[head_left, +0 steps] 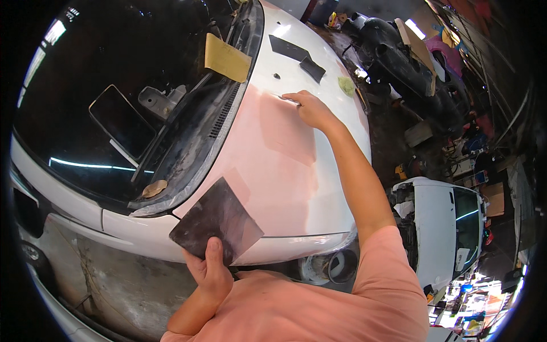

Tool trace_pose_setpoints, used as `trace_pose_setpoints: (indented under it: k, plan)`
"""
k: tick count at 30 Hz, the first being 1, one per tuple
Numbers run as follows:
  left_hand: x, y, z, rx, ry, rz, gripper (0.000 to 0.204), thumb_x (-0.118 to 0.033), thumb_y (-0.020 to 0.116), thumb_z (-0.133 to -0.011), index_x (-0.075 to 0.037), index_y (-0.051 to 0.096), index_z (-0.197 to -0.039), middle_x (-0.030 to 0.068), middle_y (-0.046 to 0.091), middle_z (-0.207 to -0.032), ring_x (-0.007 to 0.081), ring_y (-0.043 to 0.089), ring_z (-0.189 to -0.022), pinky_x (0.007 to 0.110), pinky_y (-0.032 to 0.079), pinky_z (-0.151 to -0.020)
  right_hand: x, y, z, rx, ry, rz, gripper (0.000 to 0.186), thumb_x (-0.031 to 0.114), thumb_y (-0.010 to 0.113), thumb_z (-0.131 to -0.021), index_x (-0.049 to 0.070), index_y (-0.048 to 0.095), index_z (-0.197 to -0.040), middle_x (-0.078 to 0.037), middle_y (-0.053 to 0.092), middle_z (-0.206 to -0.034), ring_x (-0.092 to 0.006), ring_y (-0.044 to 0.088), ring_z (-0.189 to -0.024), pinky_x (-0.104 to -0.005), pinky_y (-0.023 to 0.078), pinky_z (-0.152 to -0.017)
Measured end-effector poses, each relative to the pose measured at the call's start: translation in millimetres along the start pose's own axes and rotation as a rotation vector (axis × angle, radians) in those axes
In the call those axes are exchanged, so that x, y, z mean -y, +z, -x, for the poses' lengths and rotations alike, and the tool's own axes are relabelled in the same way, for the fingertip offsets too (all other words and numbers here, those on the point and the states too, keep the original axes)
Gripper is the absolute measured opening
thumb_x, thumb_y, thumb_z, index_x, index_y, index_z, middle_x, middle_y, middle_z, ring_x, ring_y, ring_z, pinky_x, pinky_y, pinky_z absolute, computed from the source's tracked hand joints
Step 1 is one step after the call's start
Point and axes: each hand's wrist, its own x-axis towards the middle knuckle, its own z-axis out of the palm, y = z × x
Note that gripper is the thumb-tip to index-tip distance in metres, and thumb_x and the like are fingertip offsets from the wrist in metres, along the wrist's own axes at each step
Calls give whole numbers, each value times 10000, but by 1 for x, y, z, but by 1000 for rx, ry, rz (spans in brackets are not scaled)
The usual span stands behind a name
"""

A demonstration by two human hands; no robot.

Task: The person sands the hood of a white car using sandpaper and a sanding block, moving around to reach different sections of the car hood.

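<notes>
An open bucket [342,265] was seen at the lower centre-right of the frame, beside a pale pail [313,269]; their contents could not be made out. Across the white hood [331,196], in the middle of the frame, a broad pink coat [273,196] was spread, with a darker patch [288,134] toward its upper part. Dark sheets [289,48] were left lying at the upper centre, a yellow sheet [228,58] was draped over the windshield's base, and a yellow-green scrap [346,86] was set near the hood's edge. Black car parts [393,62] were heaped at the upper right, and a white vehicle [437,228] was parked below them. Part of the hood's near edge was hidden by a dark board [211,219] at the lower centre — gripped by the left hand [212,272], thumb on top, one corner pointed toward the frame's upper edge. By the right hand [312,108], a thin spreader [289,99] was pinched at the pink coat's upper end — seen nearly edge-on, its visible line slanted slightly down to the right.
</notes>
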Motion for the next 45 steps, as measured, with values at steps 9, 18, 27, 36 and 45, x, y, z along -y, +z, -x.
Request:
trace_pose_setpoints:
  k: [9, 18, 27, 36, 45]
  plan:
    - [-5, -28, -5, -74, 8, -77, 454, -98, 527, -1033, -20, 366, -1450, 91, 504, -1379, 162, 499, -1224, 342, 394, -1070, -6, 12, -18, 70, 35, 39, 648, -95, 394, -790, 172, 646, -1324, -133, 579, -1339, -324, 572, -1237, -386, 458, -1043]
    - [-4, -37, 4, 10, -72, -31, 467, -113, 530, -1033, -22, 347, -1453, 98, 494, -1384, 164, 486, -1239, 346, 374, -1083, 7, 30, 26, -3, 51, 16, 658, -136, 408, -762, 147, 652, -1304, -138, 584, -1285, -322, 567, -1215, -368, 452, -1037]
    - [0, -31, 1, 60, -162, 0, 438, -138, 540, -1033, -16, 366, -1417, 85, 519, -1319, 149, 503, -1166, 328, 393, -1033, 52, 35, 140, -68, 17, 10, 601, -157, 466, -754, 103, 660, -1260, -157, 599, -1240, -332, 581, -1182, -382, 456, -1036]
    - [2, -28, 12, 16, -188, -53, 448, -115, 535, -1030, -20, 350, -1427, 83, 518, -1320, 146, 503, -1162, 322, 394, -1032, -37, 7, 17, -49, 81, 24, 584, -144, 391, -823, 98, 623, -1303, -164, 585, -1300, -289, 569, -1247, -373, 434, -1074]
    - [7, -25, 14, -4, -193, -99, 458, -126, 539, -1030, -28, 344, -1432, 90, 496, -1355, 154, 490, -1198, 334, 384, -1060, -31, 17, -3, 33, 87, 37, 625, -118, 407, -787, 128, 621, -1321, -139, 567, -1346, -293, 539, -1281, -370, 421, -1079]
